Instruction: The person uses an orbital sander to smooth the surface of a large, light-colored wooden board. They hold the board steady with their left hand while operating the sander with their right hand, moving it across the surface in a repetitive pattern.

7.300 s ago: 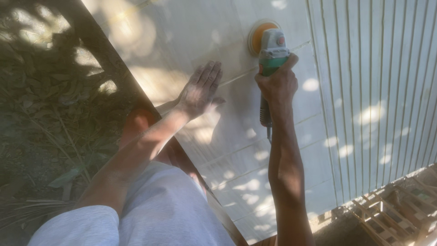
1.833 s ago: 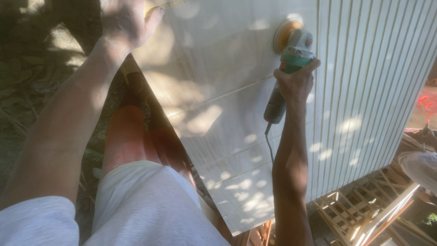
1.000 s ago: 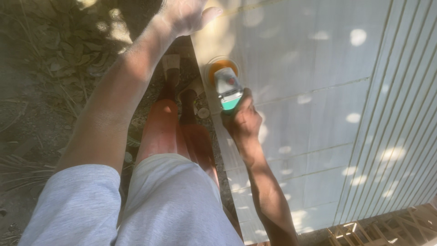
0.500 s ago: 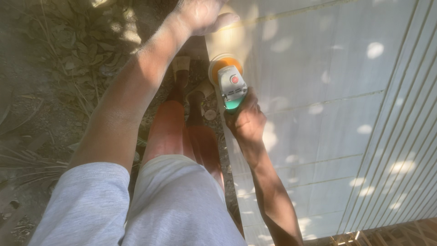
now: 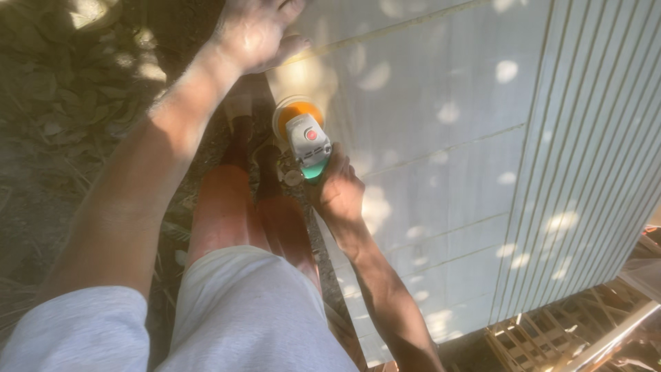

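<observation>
My right hand (image 5: 337, 193) grips a green and grey power sander (image 5: 306, 141) with an orange disc. The disc rests on the near left edge of a large white panel (image 5: 441, 138). My left hand (image 5: 258, 31) lies flat with fingers spread on the same edge, a little beyond the sander. The panel has flat jointed boards on its left part and narrow ribs on its right part.
My legs in grey shorts (image 5: 241, 310) stand against the panel's dark edge. Bare ground with dry leaves (image 5: 62, 103) lies to the left. A wooden slatted frame (image 5: 551, 337) sits at the lower right, below the panel's end.
The sander has moved from the panel's far middle back to its near left edge. My left hand left the flat surface and now presses on that edge.
</observation>
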